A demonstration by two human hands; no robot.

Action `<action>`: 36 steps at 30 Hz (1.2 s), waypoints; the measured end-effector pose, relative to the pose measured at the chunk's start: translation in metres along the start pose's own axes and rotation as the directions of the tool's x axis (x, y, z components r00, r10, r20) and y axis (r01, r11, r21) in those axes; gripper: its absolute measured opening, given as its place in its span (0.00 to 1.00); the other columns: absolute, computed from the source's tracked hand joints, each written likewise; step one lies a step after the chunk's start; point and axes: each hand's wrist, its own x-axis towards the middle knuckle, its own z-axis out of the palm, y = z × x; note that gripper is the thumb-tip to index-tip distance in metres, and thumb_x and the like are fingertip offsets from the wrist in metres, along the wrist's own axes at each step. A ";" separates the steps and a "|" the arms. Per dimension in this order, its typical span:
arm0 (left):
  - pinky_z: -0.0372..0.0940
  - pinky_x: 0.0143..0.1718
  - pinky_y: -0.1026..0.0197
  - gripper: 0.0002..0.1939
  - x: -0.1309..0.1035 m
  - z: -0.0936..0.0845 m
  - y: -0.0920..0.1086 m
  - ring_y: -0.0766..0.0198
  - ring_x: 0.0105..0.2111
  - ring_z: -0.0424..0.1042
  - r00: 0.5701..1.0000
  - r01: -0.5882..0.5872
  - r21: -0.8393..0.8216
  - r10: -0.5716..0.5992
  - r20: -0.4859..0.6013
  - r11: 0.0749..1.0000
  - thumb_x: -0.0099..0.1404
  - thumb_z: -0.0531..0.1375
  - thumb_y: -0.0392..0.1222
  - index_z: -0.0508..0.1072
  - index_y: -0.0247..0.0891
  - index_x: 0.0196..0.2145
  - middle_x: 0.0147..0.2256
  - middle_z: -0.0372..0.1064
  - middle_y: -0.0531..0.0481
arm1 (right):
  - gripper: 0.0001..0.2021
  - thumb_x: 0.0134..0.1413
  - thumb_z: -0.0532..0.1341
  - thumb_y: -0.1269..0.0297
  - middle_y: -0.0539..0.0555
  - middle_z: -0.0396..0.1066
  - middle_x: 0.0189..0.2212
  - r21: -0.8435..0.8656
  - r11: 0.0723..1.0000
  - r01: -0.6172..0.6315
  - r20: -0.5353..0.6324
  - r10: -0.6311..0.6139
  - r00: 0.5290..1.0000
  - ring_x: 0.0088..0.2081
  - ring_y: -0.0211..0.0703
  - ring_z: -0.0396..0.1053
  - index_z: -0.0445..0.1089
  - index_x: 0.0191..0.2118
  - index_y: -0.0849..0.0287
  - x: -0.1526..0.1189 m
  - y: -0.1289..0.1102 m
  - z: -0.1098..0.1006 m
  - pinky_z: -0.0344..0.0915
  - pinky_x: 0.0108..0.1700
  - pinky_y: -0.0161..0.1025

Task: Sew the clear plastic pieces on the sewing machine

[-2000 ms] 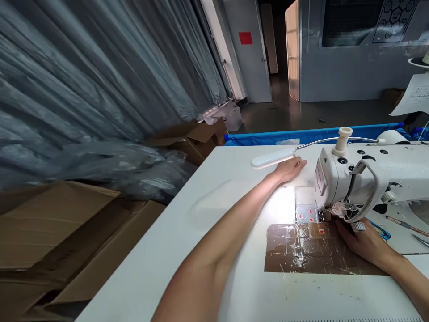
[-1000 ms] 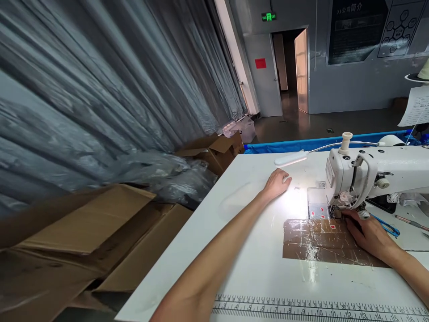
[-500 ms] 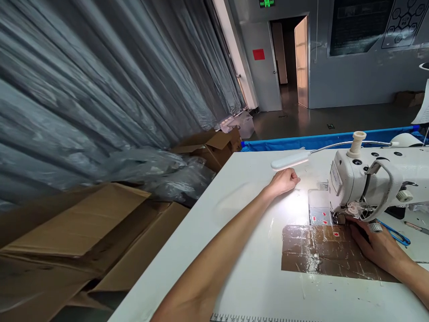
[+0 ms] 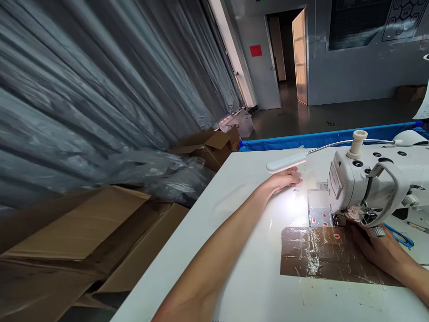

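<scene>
My left hand (image 4: 286,179) is at the far part of the white table, just beneath a white lamp head (image 4: 287,162). Its fingers are loosely stretched and slightly apart, with nothing visible in them. On the right, my right hand (image 4: 377,243) lies beside the needle area of a white sewing machine (image 4: 348,179), over the right end of a brown taped sheet (image 4: 311,255). Its fingertips are hidden behind the machine head. Small red marks show on the metal plate (image 4: 320,217) and on the sheet's far edge.
Blue-handled scissors or snips (image 4: 402,239) lie right of my right hand. Open cardboard boxes (image 4: 80,223) and clear plastic wrapping (image 4: 177,174) stand along the table's left edge. A white thread-stand post (image 4: 358,143) rises from the machine, with a blue barrier (image 4: 301,141) behind the table.
My left hand has gone from curled fingers to loosely opened ones and shifted very slightly. My right hand and the brown sheet keep their places. The camera view has tilted down a little.
</scene>
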 end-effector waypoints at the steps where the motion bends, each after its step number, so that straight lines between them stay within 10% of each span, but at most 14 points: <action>1: 0.73 0.41 0.55 0.25 -0.001 0.000 0.000 0.58 0.37 0.76 1.000 -0.005 0.003 0.005 -0.010 1.000 0.48 0.72 0.33 0.69 0.35 0.44 0.42 0.73 0.42 | 0.15 0.63 0.49 0.65 0.57 0.74 0.35 0.004 1.000 -0.010 0.008 0.010 1.000 0.36 0.49 0.74 0.74 0.36 0.55 0.000 0.000 0.000 0.73 0.36 0.42; 9: 0.66 0.45 0.55 0.07 -0.050 -0.024 0.009 0.58 0.38 0.71 0.968 -0.127 0.307 0.185 -0.169 0.943 0.56 0.65 0.38 0.73 0.38 0.35 0.37 0.71 0.48 | 0.18 0.63 0.48 0.63 0.61 0.73 0.41 -0.002 0.999 -0.048 0.089 0.048 0.995 0.38 0.51 0.74 0.74 0.43 0.58 -0.001 0.002 0.002 0.72 0.39 0.44; 13: 0.65 0.39 0.59 0.11 -0.113 -0.026 0.004 0.62 0.30 0.67 0.963 -0.234 0.458 0.268 -0.010 0.858 0.60 0.62 0.43 0.70 0.39 0.22 0.28 0.69 0.51 | 0.19 0.64 0.47 0.60 0.60 0.74 0.36 -0.025 0.995 -0.101 0.140 0.103 0.985 0.30 0.49 0.73 0.75 0.41 0.59 -0.001 0.002 0.001 0.70 0.35 0.45; 16: 0.64 0.33 0.61 0.10 -0.154 -0.016 -0.011 0.63 0.30 0.68 0.929 -0.368 0.633 0.300 0.218 0.680 0.64 0.61 0.47 0.72 0.39 0.30 0.32 0.69 0.51 | 0.20 0.63 0.47 0.59 0.59 0.74 0.33 -0.048 0.991 -0.125 0.176 0.132 0.975 0.27 0.48 0.72 0.76 0.41 0.60 0.000 0.002 -0.001 0.69 0.33 0.45; 20: 0.66 0.34 0.59 0.08 -0.179 0.003 -0.031 0.61 0.33 0.69 0.873 -0.453 0.741 0.414 0.257 0.496 0.70 0.55 0.41 0.71 0.38 0.33 0.35 0.69 0.48 | 0.18 0.61 0.49 0.63 0.58 0.75 0.34 -0.004 0.995 -0.102 0.161 0.101 0.982 0.32 0.50 0.74 0.76 0.42 0.58 0.003 0.002 -0.003 0.69 0.36 0.44; 30: 0.71 0.39 0.56 0.10 -0.225 0.088 -0.028 0.59 0.37 0.75 0.577 -0.805 0.458 0.676 0.458 0.377 0.71 0.55 0.43 0.73 0.35 0.38 0.37 0.76 0.44 | 0.16 0.62 0.51 0.66 0.58 0.74 0.39 -0.020 0.987 -0.161 0.215 0.161 0.963 0.37 0.48 0.74 0.75 0.45 0.60 0.006 0.000 -0.006 0.69 0.42 0.43; 36: 0.71 0.49 0.54 0.14 -0.205 0.082 -0.016 0.58 0.49 0.74 0.459 -0.888 0.310 0.692 0.557 0.339 0.72 0.51 0.34 0.72 0.34 0.50 0.50 0.74 0.38 | 0.14 0.61 0.51 0.69 0.62 0.73 0.43 0.018 0.984 -0.176 0.206 0.169 0.964 0.43 0.51 0.72 0.73 0.45 0.62 0.007 -0.005 -0.008 0.68 0.47 0.46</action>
